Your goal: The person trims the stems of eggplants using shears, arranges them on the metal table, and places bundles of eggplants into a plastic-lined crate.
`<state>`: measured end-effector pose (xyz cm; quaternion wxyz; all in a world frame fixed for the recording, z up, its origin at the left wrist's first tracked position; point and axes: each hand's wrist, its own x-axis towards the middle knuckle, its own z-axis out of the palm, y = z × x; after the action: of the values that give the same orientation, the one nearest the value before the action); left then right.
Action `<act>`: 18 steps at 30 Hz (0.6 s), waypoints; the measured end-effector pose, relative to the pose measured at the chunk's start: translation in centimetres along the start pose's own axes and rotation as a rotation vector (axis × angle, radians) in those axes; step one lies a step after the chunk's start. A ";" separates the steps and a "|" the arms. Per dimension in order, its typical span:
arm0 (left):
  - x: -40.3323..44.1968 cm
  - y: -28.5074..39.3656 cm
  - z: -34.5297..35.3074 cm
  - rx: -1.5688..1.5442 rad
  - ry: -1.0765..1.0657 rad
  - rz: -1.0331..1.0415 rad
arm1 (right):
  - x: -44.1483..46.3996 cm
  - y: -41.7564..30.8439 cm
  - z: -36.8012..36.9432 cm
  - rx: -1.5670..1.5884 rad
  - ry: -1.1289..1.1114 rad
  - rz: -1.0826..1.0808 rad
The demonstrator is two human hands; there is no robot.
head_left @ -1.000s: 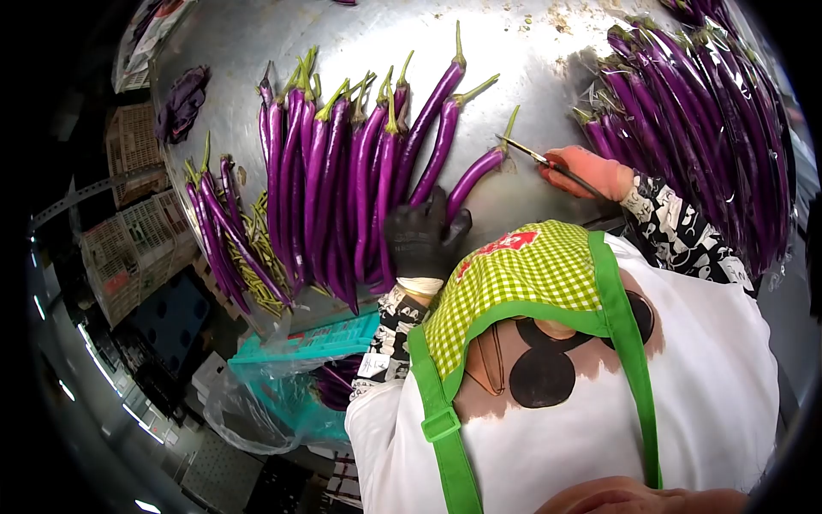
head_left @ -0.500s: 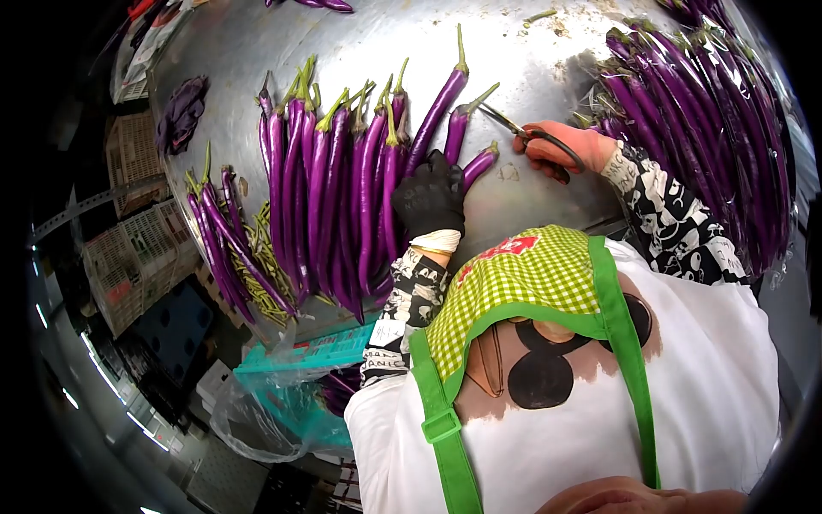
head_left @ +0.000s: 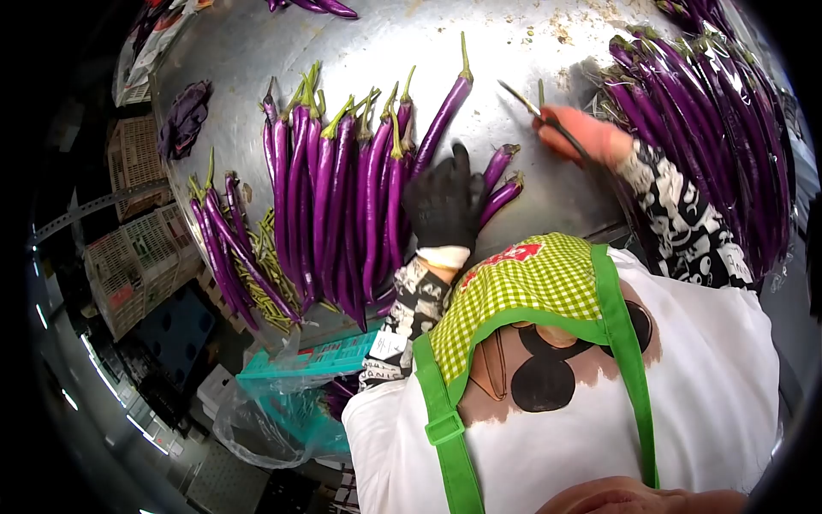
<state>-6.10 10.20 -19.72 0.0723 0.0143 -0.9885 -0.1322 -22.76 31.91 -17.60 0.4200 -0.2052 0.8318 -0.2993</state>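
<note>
Jutting eggplants (head_left: 502, 200): two poke past the left hand (head_left: 445, 204), both with stubby ends; half a second ago, the upper one wore a long green stem.
Left hand: black glove over the eggplants, fingers partly hidden, so I can't tell whether they're grasping.
Right hand (head_left: 586, 137): coral glove, fingers wrapped around dark-handled scissors (head_left: 561, 131), now apart from both ends.
Surface (head_left: 548, 218): shiny, stained metal beneath a slender, glossy purple row (head_left: 330, 206).
Bundle (head_left: 719, 146): eggplants in clear, crinkled plastic.
</note>
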 end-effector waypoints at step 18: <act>-3.7 0.0 -1.2 -0.192 -0.132 -0.135 | 2.3 1.7 -2.8 -0.395 -0.396 -0.120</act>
<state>-2.28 10.11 -19.12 -0.0009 0.0652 -0.9707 -0.2314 -26.49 32.74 -18.76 0.5079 -0.3864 0.7620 -0.1099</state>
